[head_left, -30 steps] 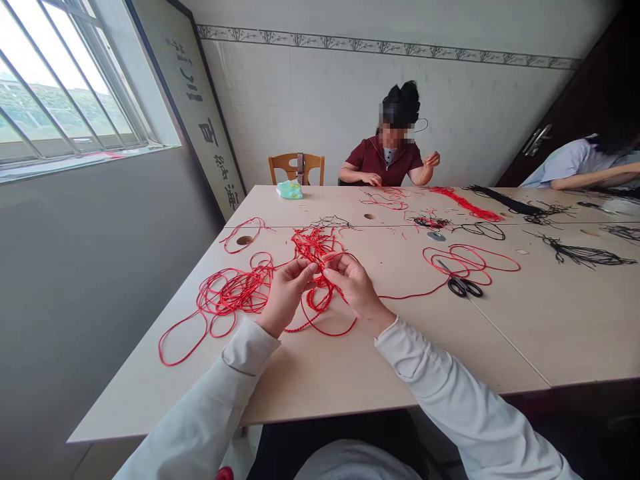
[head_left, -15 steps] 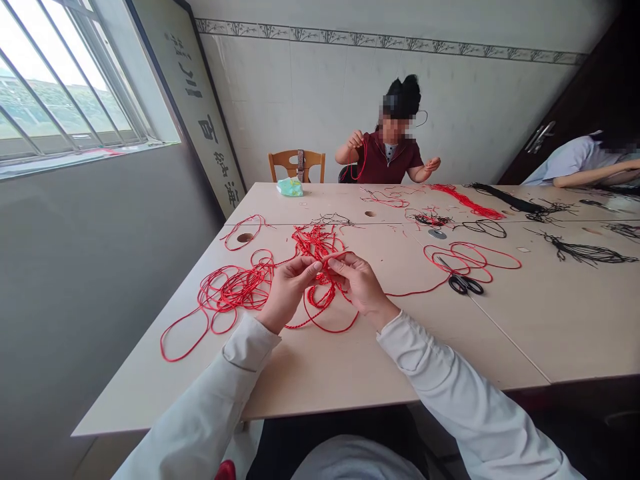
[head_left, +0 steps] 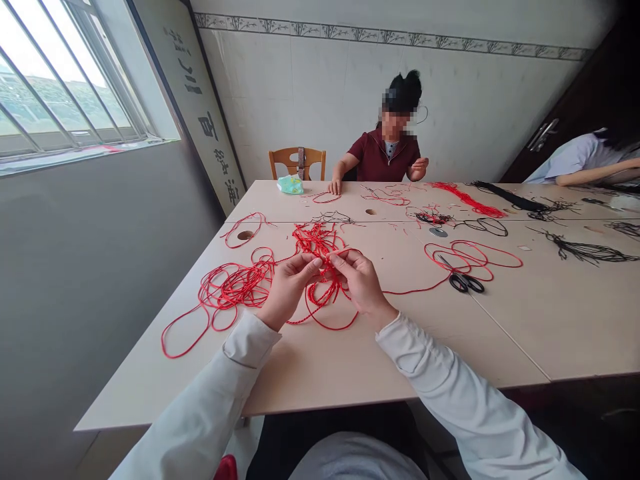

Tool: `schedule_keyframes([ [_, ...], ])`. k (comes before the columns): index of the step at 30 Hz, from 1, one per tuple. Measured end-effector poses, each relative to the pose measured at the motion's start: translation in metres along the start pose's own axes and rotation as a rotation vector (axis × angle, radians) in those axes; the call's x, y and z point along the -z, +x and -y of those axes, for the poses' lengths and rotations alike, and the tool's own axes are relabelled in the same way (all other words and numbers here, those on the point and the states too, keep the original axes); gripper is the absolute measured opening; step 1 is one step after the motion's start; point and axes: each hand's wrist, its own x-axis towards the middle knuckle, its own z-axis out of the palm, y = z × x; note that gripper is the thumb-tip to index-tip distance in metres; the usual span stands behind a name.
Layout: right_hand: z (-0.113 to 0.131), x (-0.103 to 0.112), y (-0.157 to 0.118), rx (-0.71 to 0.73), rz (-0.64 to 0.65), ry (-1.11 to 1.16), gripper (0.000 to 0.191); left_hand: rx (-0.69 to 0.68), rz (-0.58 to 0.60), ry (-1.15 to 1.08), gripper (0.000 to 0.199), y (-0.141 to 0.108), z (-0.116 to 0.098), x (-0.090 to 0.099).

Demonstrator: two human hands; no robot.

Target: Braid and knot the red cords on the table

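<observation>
Close together over the near side of the table, my left hand (head_left: 295,283) and my right hand (head_left: 359,280) each pinch red cord between thumb and fingers. The short stretch between my fingertips is partly hidden by the fingers. Just beyond and below them lies a pile of braided red cords (head_left: 313,239), with loops hanging toward me. A tangled coil of smooth red cord (head_left: 235,290) rests left of my left hand. From beside my right hand a single strand runs right to a loose red loop (head_left: 500,252).
Black-handled scissors (head_left: 466,283) lie at the right, by the loose loop. Black cord bundles (head_left: 590,250) and a red bundle (head_left: 467,200) are farther back. A green-and-white packet (head_left: 290,185) sits near the far edge. One person (head_left: 387,157) sits opposite, another at far right.
My hands stay nearly in place, with small finger shifts on the cord. The person opposite has lowered a raised hand to the table, where a red cord loop now lies.
</observation>
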Motion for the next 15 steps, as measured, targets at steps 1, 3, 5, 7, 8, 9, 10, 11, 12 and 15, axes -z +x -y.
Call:
schedule_keyframes([
  [1,-0.0003,0.0,-0.0002,0.025,-0.004,-0.022,0.023,0.013,0.007,-0.014,0.025,-0.0003,-0.0004,-0.0003],
  [3,-0.0008,0.0005,-0.0002,0.071,-0.014,-0.07,0.023,0.037,0.016,-0.033,0.025,-0.0007,-0.0007,-0.0006],
  [5,-0.0013,0.0012,0.0003,0.121,-0.028,-0.121,0.022,0.042,0.019,-0.035,0.025,-0.0007,-0.0004,-0.0006],
  [7,-0.0018,0.0023,0.0009,0.159,-0.033,-0.164,0.021,0.034,0.028,-0.029,0.025,-0.0003,0.0005,-0.0004],
  [8,-0.0021,0.0028,0.0012,0.173,-0.036,-0.18,0.02,0.032,0.036,-0.028,0.027,0.0,0.0012,-0.0003],
  [9,-0.0024,0.0034,0.0015,0.182,-0.035,-0.192,0.02,0.032,0.043,-0.029,0.03,0.0003,0.0018,-0.0003],
  [10,-0.0027,0.0039,0.0017,0.187,-0.031,-0.2,0.02,0.032,0.047,-0.034,0.033,0.0006,0.0024,-0.0003],
  [11,-0.0028,0.0044,0.0018,0.185,-0.025,-0.202,0.019,0.03,0.047,-0.04,0.035,0.0009,0.0028,-0.0003],
  [12,-0.0028,0.0048,0.0018,0.178,-0.017,-0.199,0.018,0.027,0.041,-0.046,0.035,0.0011,0.0031,-0.0003],
  [15,-0.0014,0.0052,0.0018,0.092,0.017,-0.135,0.018,0.015,0.017,-0.05,0.029,0.0013,0.0029,-0.0003],
])
